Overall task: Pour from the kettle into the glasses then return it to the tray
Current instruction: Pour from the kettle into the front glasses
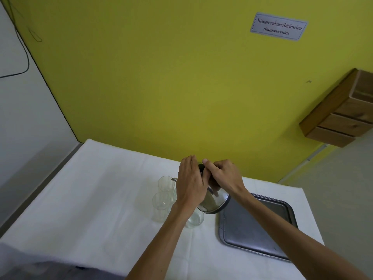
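A steel kettle (pixel 215 203) with a black handle is lifted and tilted to the left, its spout over the far glass (pixel 166 183). My right hand (pixel 224 173) grips the black handle from the right. My left hand (pixel 190 181) presses on the kettle's top and hides its lid. Two more clear glasses stand on the white cloth: one (pixel 161 207) at the left, one (pixel 194 219) under my left forearm, just below the kettle's base. The grey metal tray (pixel 260 235) lies to the right with nothing on it.
The table (pixel 90 199) with its white cloth stands against a yellow wall. A wooden wall box (pixel 339 114) hangs at the right. Grey fabric (pixel 40 267) lies at the near left corner. A dark cable (pixel 24 63) runs down the left wall.
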